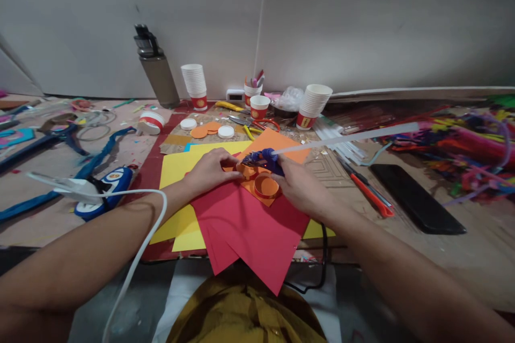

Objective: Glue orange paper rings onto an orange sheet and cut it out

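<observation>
My right hand is wrapped round a blue hot glue gun, with a long whitish glue stick jutting from its back to the right. The gun's nozzle points left, close to my left fingertips. Fingers and thumb of my left hand close on a small orange paper piece, partly hidden by the gun. Just right of it, an orange paper ring stands on orange paper. Beneath both hands lie red sheets, yellow sheets and an orange sheet.
Behind are stacked paper cups, another cup stack, a bottle, pliers and orange paper discs. Right lie a red-handled cutter, a black phone and colourful pipe cleaners. A white cable crosses my left forearm.
</observation>
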Action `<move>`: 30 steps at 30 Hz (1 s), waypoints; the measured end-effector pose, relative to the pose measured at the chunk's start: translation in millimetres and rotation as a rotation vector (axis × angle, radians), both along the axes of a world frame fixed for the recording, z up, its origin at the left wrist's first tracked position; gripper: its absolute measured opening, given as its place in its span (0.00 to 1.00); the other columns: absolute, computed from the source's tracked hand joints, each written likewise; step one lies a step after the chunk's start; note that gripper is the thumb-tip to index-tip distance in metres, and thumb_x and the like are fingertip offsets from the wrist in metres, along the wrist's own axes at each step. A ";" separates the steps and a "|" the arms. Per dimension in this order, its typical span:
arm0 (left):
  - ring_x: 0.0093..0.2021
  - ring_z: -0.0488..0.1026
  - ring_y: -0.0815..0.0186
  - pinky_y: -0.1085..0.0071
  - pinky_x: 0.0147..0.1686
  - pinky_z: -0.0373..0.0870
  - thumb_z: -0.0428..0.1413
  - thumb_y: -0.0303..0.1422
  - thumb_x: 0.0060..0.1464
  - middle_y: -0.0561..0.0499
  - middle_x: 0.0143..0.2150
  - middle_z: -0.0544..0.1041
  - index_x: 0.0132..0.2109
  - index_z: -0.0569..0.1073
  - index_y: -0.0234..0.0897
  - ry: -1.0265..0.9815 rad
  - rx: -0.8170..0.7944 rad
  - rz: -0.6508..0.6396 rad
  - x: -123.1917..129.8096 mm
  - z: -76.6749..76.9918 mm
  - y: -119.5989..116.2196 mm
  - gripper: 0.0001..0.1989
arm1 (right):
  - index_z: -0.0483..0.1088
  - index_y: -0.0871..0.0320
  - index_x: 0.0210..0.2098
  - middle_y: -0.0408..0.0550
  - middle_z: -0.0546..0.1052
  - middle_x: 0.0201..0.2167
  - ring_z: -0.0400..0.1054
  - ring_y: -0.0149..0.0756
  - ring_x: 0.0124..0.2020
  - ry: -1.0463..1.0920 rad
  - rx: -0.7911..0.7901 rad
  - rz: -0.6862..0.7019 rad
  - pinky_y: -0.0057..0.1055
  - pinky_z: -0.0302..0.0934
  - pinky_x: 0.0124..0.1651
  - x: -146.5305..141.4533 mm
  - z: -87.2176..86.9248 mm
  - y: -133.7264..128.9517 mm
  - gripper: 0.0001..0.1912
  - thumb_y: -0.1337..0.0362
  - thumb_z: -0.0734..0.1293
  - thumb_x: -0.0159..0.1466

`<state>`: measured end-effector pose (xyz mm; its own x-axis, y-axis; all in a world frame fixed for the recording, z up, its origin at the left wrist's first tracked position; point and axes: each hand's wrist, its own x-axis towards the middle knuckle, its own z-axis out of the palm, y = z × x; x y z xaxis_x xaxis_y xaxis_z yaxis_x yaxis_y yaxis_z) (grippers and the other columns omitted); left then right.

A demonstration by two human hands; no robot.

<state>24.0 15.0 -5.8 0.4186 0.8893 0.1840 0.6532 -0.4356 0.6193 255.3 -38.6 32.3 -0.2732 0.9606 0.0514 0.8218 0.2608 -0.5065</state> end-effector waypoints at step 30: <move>0.39 0.72 0.62 0.66 0.40 0.67 0.63 0.43 0.48 0.50 0.37 0.75 0.39 0.79 0.39 0.005 -0.006 0.007 -0.1 1.1 -0.9 0.14 | 0.65 0.57 0.53 0.56 0.76 0.51 0.71 0.48 0.49 0.027 0.001 -0.021 0.38 0.62 0.48 1.8 -2.5 -0.7 0.16 0.58 0.62 0.67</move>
<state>23.9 14.1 -4.7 0.4130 0.8934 0.1769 0.6595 -0.4273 0.6185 257.1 -39.3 29.8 -0.2510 0.9662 0.0595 0.8134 0.2439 -0.5281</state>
